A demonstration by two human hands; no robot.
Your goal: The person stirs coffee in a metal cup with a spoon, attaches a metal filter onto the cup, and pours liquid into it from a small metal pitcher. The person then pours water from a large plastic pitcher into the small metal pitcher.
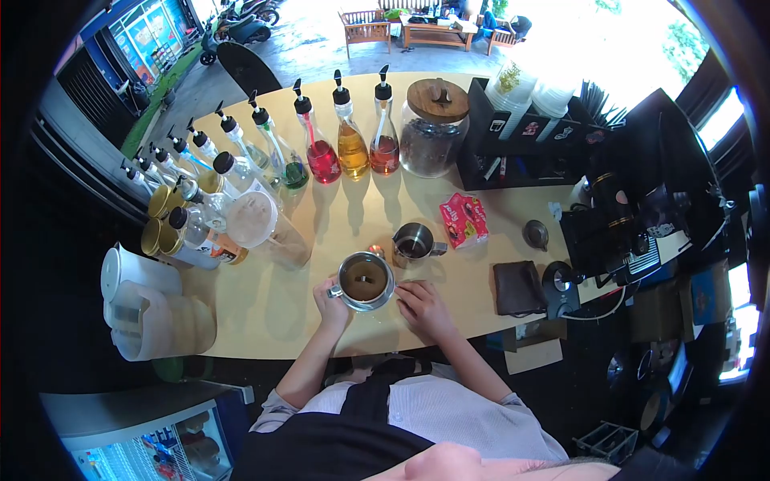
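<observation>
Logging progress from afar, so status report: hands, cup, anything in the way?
Left hand on handle of cup. Right hand beside cup, contact unclear. Brown liquid inside. Metal jug close behind; hands unobstructed.

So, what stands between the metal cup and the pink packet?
The head view shows a small metal pitcher standing between the cup and the pink packet.

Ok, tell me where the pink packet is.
In the head view, the pink packet lies right of centre on the table, just right of the free-standing metal pitcher, in front of the black cup rack.
</observation>
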